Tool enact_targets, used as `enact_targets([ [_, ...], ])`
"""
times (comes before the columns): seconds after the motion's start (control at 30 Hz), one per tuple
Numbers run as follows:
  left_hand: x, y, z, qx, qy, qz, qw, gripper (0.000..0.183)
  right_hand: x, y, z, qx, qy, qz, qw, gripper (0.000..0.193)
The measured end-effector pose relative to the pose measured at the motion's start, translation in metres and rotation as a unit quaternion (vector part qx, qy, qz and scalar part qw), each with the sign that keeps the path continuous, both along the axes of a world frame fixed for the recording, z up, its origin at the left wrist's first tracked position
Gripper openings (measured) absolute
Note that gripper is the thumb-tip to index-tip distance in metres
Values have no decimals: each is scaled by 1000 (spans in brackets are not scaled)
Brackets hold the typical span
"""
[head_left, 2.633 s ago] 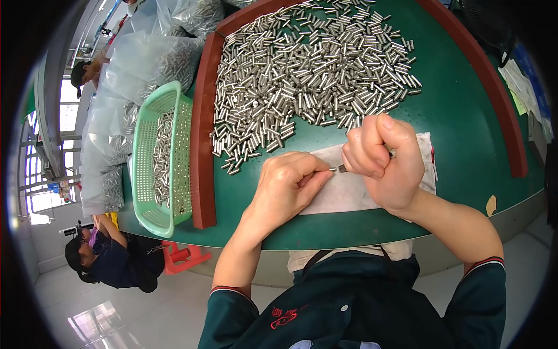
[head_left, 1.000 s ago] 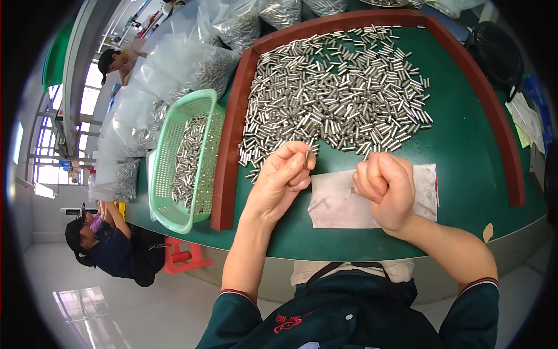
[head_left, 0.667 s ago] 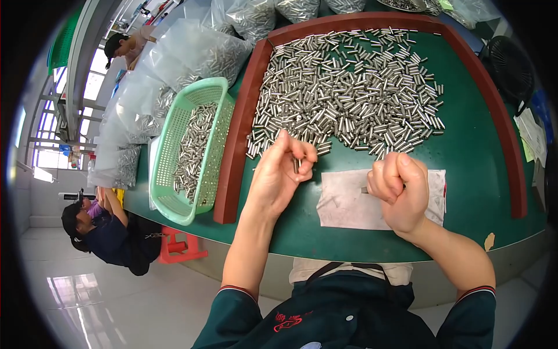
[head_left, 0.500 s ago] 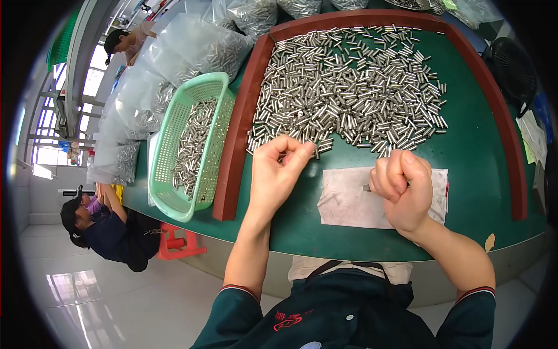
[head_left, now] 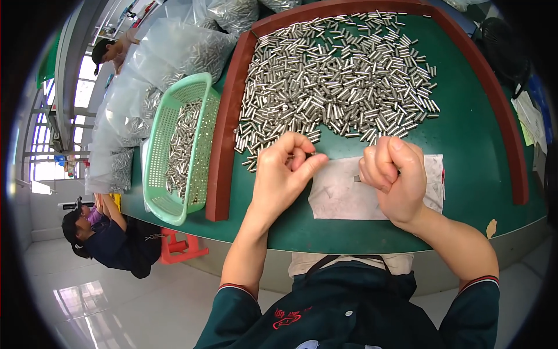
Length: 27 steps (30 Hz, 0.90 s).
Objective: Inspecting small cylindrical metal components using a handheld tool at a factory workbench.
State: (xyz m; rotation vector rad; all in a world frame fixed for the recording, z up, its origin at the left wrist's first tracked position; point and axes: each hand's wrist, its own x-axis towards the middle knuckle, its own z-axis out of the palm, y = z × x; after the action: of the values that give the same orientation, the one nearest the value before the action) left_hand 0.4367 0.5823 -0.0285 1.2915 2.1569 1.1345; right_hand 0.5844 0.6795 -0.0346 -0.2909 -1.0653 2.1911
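Observation:
A wide heap of short, shiny metal pins (head_left: 337, 81) lies on the green tabletop beyond my hands. My left hand (head_left: 285, 171) is at the near left edge of the heap, by the left edge of a stained white cloth (head_left: 337, 200). Its fingers are curled, with the thumb close to the fingertips; whatever they pinch is too small to make out. Over the cloth, my right hand (head_left: 395, 180) is closed in a fist. A small grey metal pin (head_left: 357, 179) pokes out of its left side; the rest is hidden in the palm.
A dark red raised border (head_left: 224, 139) frames the heap on three sides. Left of it stands a light green perforated basket (head_left: 206, 122) holding more pins. Clear plastic bags of pins (head_left: 186, 46) line the far left. A black fan (head_left: 503, 49) stands far right. Two people sit at left.
The whole view has shifted slightly, so the heap appears farther up and left. My left hand has moved right, away from the pins and toward the cloth. My right fist stays over the cloth.

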Motion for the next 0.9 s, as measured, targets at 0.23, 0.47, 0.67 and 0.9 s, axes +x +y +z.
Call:
enact_targets([
  [0.23, 22, 4, -5, 3, 160, -189, 969, 25, 0, 0, 0, -5, -1, -5, 1000, 38],
  [0.47, 22, 1, 1, -45, 115, -203, 971, 14, 3, 3, 1, -43, 30, -2, 999, 39],
  [0.67, 23, 4, 1, -27, 106, -202, 973, 12, 3, 2, 0, -25, 31, -4, 999, 40],
  [0.9, 24, 2, -3, -30, 103, -190, 976, 13, 4, 0, 1, -59, 27, -4, 998, 37],
])
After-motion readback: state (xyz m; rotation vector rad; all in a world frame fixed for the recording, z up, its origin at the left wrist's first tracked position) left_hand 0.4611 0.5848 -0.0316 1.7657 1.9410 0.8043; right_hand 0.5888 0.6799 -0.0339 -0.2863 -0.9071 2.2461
